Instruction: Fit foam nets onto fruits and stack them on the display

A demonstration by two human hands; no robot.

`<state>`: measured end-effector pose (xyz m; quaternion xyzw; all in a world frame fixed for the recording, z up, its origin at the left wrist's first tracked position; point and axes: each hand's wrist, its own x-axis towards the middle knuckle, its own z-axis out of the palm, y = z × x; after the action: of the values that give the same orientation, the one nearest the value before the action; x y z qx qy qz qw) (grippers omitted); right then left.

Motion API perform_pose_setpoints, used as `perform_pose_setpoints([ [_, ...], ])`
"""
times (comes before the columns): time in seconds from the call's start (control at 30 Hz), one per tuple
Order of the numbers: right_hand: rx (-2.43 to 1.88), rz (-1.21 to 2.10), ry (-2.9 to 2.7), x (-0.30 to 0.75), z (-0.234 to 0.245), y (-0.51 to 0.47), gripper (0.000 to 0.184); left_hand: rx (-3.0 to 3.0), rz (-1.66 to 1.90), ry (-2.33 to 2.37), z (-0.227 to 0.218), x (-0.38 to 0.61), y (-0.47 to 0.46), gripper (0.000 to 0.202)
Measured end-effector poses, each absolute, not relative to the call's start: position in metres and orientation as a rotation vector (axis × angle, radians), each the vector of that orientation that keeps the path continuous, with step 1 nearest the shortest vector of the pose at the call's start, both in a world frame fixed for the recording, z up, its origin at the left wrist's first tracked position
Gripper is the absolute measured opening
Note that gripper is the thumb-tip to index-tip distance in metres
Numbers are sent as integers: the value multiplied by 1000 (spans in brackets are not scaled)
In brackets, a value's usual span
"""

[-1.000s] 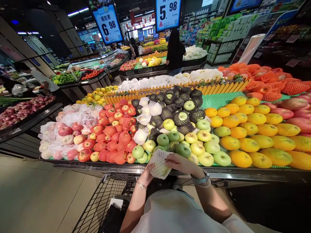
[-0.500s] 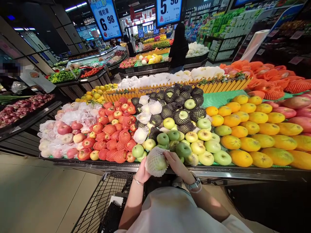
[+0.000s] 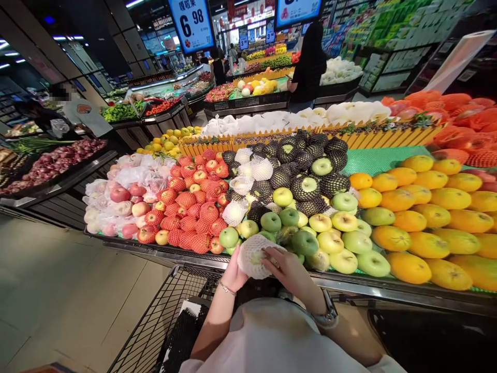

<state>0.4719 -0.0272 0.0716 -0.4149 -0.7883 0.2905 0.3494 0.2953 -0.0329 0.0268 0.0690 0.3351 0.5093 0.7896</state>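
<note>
My left hand cups a pale green apple wrapped in a white foam net from its left side, just in front of the display's edge. My right hand, wearing a watch, lies over the right side of the net, its curled fingers pressing on the foam. Most of the fruit is covered by the net and the fingers. Right behind the hands lie loose green apples and yellow-green apples. Apples in black foam nets are heaped further back, with several white-netted ones to their left.
Red apples in red nets and bagged pink apples fill the display's left. Orange-yellow melons lie to the right. A black wire cart stands at my lower left. Beyond the display a person in black stands.
My right hand has shifted further over the netted apple, its fingers now across the front of the foam. The camera view has turned slightly left. My left hand keeps its hold.
</note>
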Motion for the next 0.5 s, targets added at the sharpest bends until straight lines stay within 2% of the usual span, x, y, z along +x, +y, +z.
perform_pose_setpoints([
  [0.07, -970, 644, -1913, 472, 68, -34, 21, 141, 1095, 652, 35, 291, -34, 48],
  [0.23, -730, 545, -1584, 471, 55, -36, 39, 87, 1206, 620, 44, 282, -34, 54],
  [0.3, -686, 695, -1493, 463, 46, -30, 52, 83, 1256, 631, 47, 280, -34, 56],
  [0.43, -642, 1164, -1435, 441, 20, -20, 99, 103, 1316, 616, 55, 283, -37, 56],
  [0.5, -677, 1288, -1448, 431, 9, -19, 108, 84, 1341, 630, 57, 289, -40, 54],
])
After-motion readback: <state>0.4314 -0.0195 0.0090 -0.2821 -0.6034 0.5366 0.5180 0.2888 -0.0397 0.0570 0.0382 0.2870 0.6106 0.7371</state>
